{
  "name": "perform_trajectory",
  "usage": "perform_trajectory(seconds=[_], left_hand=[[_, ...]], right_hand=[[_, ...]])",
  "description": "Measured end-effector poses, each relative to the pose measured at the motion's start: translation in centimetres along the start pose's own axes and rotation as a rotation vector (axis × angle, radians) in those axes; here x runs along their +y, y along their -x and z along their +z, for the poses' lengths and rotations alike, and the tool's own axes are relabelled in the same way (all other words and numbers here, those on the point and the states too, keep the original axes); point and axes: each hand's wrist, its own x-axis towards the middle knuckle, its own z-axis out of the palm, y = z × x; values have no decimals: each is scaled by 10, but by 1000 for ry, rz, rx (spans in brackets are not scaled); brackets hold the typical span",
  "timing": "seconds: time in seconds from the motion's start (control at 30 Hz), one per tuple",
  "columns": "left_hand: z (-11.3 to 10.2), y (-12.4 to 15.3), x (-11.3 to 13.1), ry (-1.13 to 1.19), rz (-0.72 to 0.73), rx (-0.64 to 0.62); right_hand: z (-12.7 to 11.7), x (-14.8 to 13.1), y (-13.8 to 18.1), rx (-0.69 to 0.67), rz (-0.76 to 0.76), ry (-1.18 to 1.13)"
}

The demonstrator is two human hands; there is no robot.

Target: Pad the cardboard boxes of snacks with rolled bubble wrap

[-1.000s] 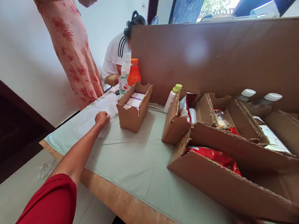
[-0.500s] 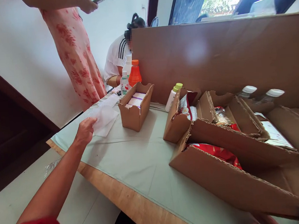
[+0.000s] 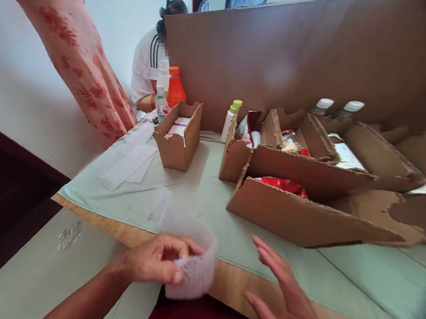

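Observation:
My left hand (image 3: 162, 262) pinches a sheet of bubble wrap (image 3: 196, 274), which curls over the front edge of the table. To its right, my right hand (image 3: 282, 287) is apart from the wrap, fingers spread and holding nothing. More bubble wrap (image 3: 128, 159) lies flat on the table at the left. Beyond it stands a small cardboard box (image 3: 176, 155) with white packs inside. On the right, a long cardboard bin (image 3: 294, 217) holds a red package (image 3: 283, 186).
Several cardboard bins (image 3: 306, 127) stand before a tall cardboard panel (image 3: 282, 55). An orange bottle (image 3: 175, 88) and a clear bottle (image 3: 161, 104) are at the back left. One person in a floral dress (image 3: 88, 71) stands behind; another in a white shirt (image 3: 144, 61) bends down.
My left hand has drawn one bubble wrap sheet from the far left of the table towards me. My right hand has come into view. The view has tilted downward.

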Motion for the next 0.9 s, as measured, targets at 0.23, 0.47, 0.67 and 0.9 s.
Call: perform_trajectory(seconds=[0.23,0.47,0.67,0.9], left_hand=[[35,-11,49,-54,29,-313],[-10,20,48,-37,-25,163],[-24,2,52,-21,-67,428],[-26,-59,7,-246,-159,607]], right_hand=[[6,-18,-68,-528,-43,-343],[-24,16,-20,-501,196,-534],[-56,28,21,-427,500,-652],[-106,54,27,87,708,-353]])
